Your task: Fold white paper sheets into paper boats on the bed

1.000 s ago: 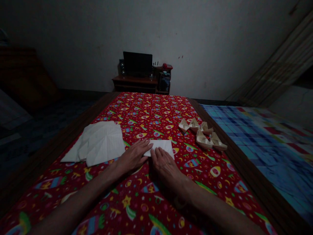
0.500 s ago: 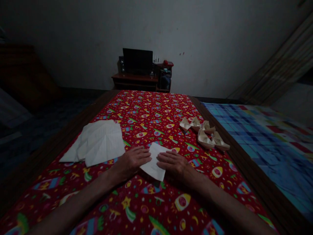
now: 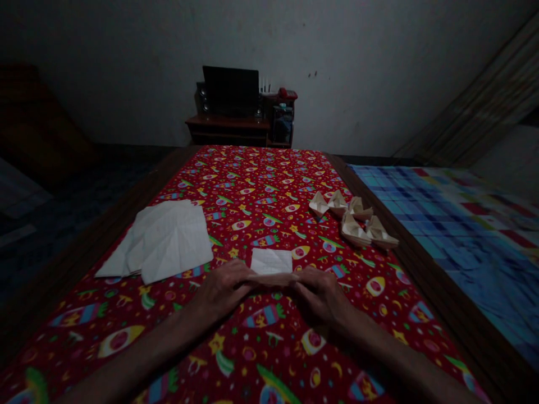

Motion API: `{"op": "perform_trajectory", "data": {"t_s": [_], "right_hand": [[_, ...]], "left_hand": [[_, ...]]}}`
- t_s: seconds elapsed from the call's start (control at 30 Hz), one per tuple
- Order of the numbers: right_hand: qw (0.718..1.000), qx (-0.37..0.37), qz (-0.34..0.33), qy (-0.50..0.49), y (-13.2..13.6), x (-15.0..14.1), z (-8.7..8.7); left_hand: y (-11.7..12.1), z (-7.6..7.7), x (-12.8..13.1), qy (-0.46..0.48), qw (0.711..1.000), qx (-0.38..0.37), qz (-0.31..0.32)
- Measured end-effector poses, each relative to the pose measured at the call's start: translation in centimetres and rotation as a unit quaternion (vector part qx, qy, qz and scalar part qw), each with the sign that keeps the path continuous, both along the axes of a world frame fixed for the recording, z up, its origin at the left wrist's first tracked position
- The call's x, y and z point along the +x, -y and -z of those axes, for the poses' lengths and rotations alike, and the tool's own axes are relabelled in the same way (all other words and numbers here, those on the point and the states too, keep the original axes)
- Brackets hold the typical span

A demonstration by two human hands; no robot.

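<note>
Lower centre of the frame, and the left hand [image 3: 228, 285] and right hand [image 3: 322, 289] both pinched the white paper [image 3: 272, 261], one at each near end!

The red cloth [image 3: 269, 193] (rocket-printed) bears white sheets [image 3: 172, 241], a part-folded paper [image 3: 272, 261] and five folded shapes [image 3: 354, 231].

head | from wearer's head | forward, down | hands [image 3: 224, 285] near | wall [image 3: 366, 73] far

Matt paper sheet [image 3: 272, 261], cloth cover [image 3: 248, 331]
</note>
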State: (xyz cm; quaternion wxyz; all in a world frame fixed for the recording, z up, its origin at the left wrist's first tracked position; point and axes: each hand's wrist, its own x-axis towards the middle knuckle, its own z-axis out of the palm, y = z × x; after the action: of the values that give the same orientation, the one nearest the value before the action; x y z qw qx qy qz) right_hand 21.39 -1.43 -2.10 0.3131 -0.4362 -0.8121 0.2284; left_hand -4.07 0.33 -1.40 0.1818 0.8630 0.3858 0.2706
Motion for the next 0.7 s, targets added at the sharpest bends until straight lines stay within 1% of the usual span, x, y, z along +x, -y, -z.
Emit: {"op": "perform_trajectory", "data": {"t_s": [0.07, 0.1, 0.17, 0.23, 0.37, 0.47, 0.57, 0.7], "right_hand": [[0.997, -0.055, 0.061, -0.002, -0.4, -0.6, -0.3], [0.994, -0.068, 0.083, -0.002, -0.6, -0.9, -0.4], [0.992, -0.065, 0.109, 0.01, -1.2, -1.3, -0.6], [0.99, -0.046, 0.125, 0.038, -1.6, -1.7, -0.5], [0.986, -0.028, 0.145, 0.08, -1.7, -1.8, -0.3], [0.984, -0.014, 0.144, 0.109, -1.4, -1.8, -0.2], [0.979, -0.007, 0.144, 0.141, -1.5, -1.8, -0.3], [0.978, -0.005, 0.143, 0.15, -1.7, -1.7, -0.4]], "left_hand": [[-0.2, -0.1, 0.4, -0.016, 0.996, -0.046, -0.07], [-0.2, -0.2, 0.7, -0.033, 0.992, -0.062, -0.109], [-0.4, -0.5, 1.2, -0.071, 0.98, -0.078, -0.17], [-0.7, -0.8, 1.8, -0.1, 0.97, -0.077, -0.206], [-1.3, -0.9, 2.3, -0.102, 0.963, -0.097, -0.23], [-1.4, -0.6, 2.2, -0.087, 0.965, -0.113, -0.222], [-1.1, -0.3, 2.1, -0.101, 0.967, -0.088, -0.218], [-0.6, 0.0, 2.0, -0.13, 0.971, -0.037, -0.195]]}}
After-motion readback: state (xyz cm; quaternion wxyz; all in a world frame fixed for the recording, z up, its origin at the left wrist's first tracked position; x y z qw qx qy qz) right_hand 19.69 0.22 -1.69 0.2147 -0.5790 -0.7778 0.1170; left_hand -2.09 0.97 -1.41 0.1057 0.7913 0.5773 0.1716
